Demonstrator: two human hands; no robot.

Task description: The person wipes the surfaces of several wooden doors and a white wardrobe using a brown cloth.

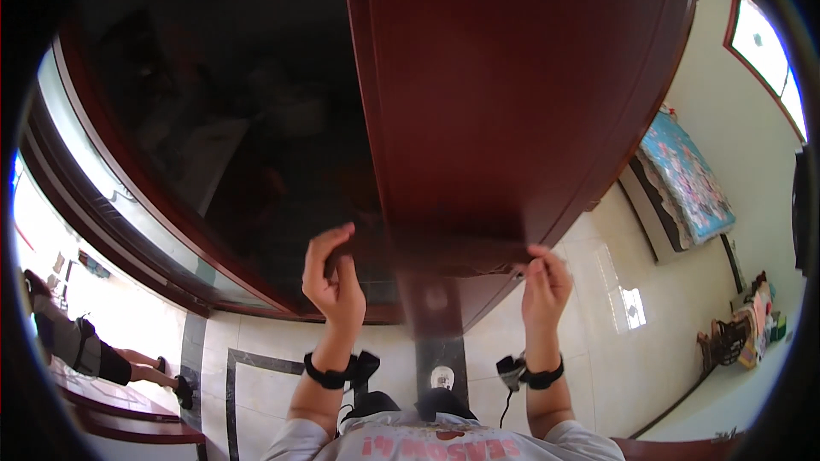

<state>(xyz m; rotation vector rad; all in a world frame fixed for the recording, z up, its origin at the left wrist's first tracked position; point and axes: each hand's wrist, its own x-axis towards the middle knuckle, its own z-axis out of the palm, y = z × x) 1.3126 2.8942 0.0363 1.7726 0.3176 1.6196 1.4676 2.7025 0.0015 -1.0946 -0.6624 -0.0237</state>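
My left hand (335,282) is raised with fingers curled and thumb close to them, at one end of a dark brown, cloth-like strip (453,254). My right hand (547,282) pinches the other end between thumb and fingers. The strip spans the gap between both hands, in front of a tall dark red wooden panel (512,102). Its dark colour blends into the wood, so its exact kind and outline cannot be made out. Each wrist wears a black strap with a small device: the left device (366,367) and the right device (512,369).
Dark glass (256,119) in a red frame stands to the left of the panel. A person (102,354) in dark shorts is at the far left. A bed with a floral cover (683,175) stands at the right, near a pile of items (752,324). The floor (589,324) is pale tile.
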